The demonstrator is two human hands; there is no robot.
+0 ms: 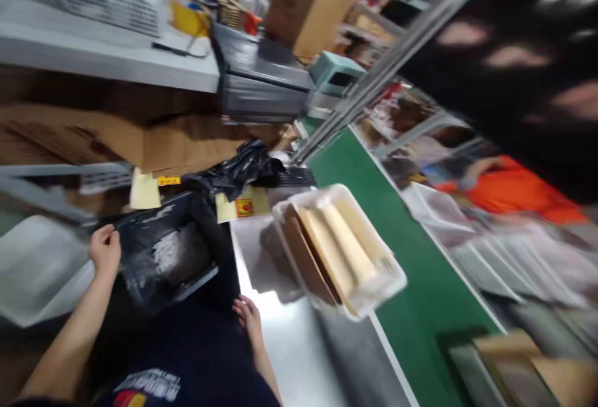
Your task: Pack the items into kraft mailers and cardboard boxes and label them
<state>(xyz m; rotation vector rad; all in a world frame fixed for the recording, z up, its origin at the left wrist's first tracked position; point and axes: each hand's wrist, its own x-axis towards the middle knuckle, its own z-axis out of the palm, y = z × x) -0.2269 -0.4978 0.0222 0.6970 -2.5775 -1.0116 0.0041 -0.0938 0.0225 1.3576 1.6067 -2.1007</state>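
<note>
My left hand is at the left edge of an opened black plastic bag, its fingers pinched together at the rim. A grey and white item, blurred, lies inside the bag. My right hand is by the edge of the white worktable, fingers loosely bent and apart, with nothing seen in them. To its right, a white plastic bin holding brown cardboard and padded envelopes straddles the table and the green conveyor belt.
Crumpled black plastic and yellow papers lie ahead of the bag. Folded cardboard sits under a grey shelf. A metal post rises beside the green belt. A white tub stands at left.
</note>
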